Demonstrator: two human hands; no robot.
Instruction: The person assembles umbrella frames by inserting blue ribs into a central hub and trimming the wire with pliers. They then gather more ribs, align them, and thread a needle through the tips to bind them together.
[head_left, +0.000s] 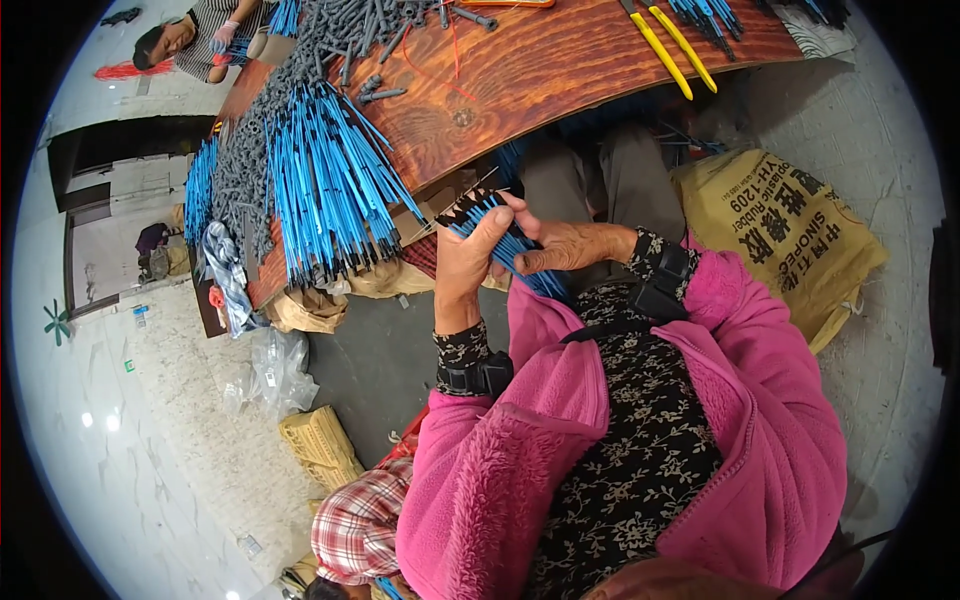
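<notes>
A bundle of thin blue rods with black ends is between my hands, in front of my lap beside the table edge. My left hand wraps around it, thumb across the black-tipped end. From the other side my right hand grips the same bundle, its thumb lying along the blue rods; some of its fingers are hidden behind them. A few thin dark pins or wires stick out near the black tips. Just left of my hands, a large spread of similar blue rods lies on the table, black ends toward the edge.
The wooden table carries a heap of grey plastic pieces, a red wire and yellow-handled pliers. A yellow sack stands at right. One person sits across the table; another in a checked garment is at lower left.
</notes>
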